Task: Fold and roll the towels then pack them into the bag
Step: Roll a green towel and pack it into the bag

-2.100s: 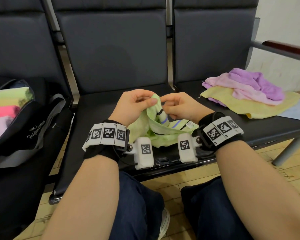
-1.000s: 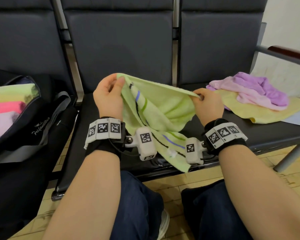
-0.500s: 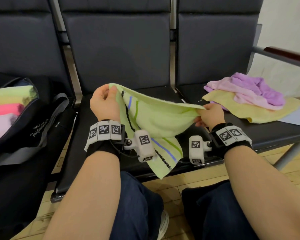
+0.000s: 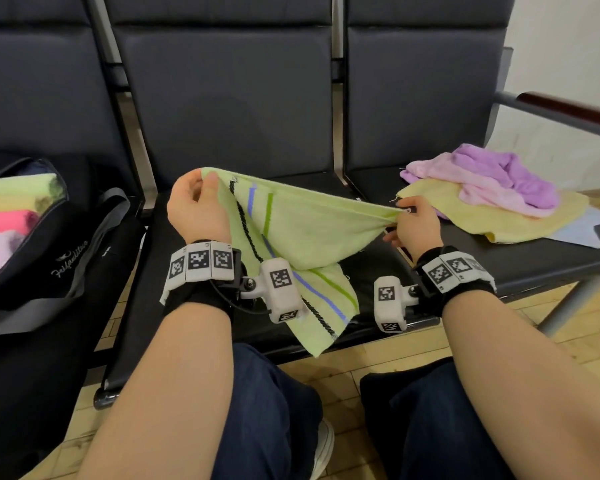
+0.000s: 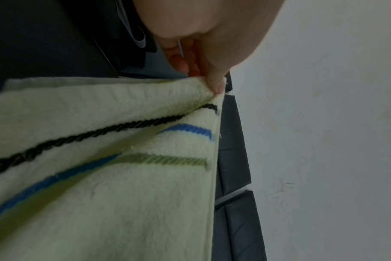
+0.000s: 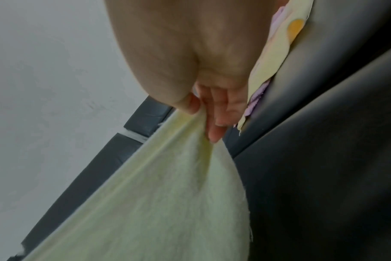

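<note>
Setting: a row of dark padded seats (image 4: 222, 98) against a pale wall, wood-pattern floor below; the middle seat serves as the surface (image 4: 371, 282).
Green towel (image 4: 305, 226): light green with a black corded stripe plus blue and green stripes, stretched in the air above the middle seat between both hands; its lower part hangs down, one corner past the seat's front edge.
Left hand (image 4: 196, 206): raised at the towel's left corner, fingers (image 5: 217, 83) and thumb pinching the hem, as the left wrist view shows.
Right hand (image 4: 414, 226): lower and to the right, fingers (image 6: 214, 130) pinching the opposite corner, the cloth drawn taut from there.
Bag (image 4: 59, 251): black, open, on the left seat, a grey strap draped over its side; rolled towels (image 4: 11, 209) in green, pink and pale pink lie inside.
Towel pile (image 4: 492, 195): on the right seat, crumpled purple and pink towels on top of a spread yellow one, just beside the right hand.
Person: seated facing the seats, knees in dark trousers, marker bands on both wrists.
</note>
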A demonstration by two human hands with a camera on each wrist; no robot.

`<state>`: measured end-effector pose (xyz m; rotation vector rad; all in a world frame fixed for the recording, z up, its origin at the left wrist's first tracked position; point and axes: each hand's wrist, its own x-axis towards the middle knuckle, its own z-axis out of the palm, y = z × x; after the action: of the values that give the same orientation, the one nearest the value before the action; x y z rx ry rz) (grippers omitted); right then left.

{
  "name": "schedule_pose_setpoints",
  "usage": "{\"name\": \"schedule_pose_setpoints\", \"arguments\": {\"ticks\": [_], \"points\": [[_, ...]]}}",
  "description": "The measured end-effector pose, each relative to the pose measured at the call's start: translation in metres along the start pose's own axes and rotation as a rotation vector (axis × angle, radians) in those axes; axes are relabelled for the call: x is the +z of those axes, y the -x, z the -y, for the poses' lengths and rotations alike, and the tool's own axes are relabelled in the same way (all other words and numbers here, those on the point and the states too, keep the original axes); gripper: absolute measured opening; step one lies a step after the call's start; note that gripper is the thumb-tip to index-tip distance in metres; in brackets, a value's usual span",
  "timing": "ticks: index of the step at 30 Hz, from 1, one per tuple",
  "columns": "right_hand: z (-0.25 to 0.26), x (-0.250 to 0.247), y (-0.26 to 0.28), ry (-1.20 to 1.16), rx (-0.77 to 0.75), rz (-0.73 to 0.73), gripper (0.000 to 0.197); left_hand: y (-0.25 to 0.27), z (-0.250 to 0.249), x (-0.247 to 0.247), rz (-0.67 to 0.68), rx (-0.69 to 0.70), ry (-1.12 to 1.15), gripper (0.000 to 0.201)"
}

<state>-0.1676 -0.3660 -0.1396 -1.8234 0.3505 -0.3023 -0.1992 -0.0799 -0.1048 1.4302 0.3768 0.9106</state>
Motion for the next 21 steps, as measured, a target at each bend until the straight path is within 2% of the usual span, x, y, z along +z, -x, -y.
{"name": "schedule_pose_setpoints", "arguments": {"ticks": [4, 8, 14, 17, 21], "points": [[-0.005, -0.011, -0.001, -0.166, 0.004, -0.133, 0.015, -0.002, 0.008, -0.001, -0.015, -0.052, -0.047, 0.012], [-0.007, -0.015, -0.005, -0.176, -0.039, -0.063, 0.019, -0.001, 0.012, 0.002, -0.028, -0.075, -0.072, 0.014], [-0.011, -0.013, -0.005, -0.047, -0.144, 0.088, 0.028, -0.005, 0.013, -0.002, -0.060, -0.085, -0.070, 0.018], [-0.012, -0.015, -0.003, 0.000, -0.191, 0.071, 0.025, -0.005, 0.013, -0.001, -0.064, -0.084, -0.071, 0.018], [-0.015, -0.022, -0.007, 0.060, -0.232, -0.006, 0.011, -0.003, 0.012, 0.000, -0.056, -0.073, -0.093, 0.017]]}}
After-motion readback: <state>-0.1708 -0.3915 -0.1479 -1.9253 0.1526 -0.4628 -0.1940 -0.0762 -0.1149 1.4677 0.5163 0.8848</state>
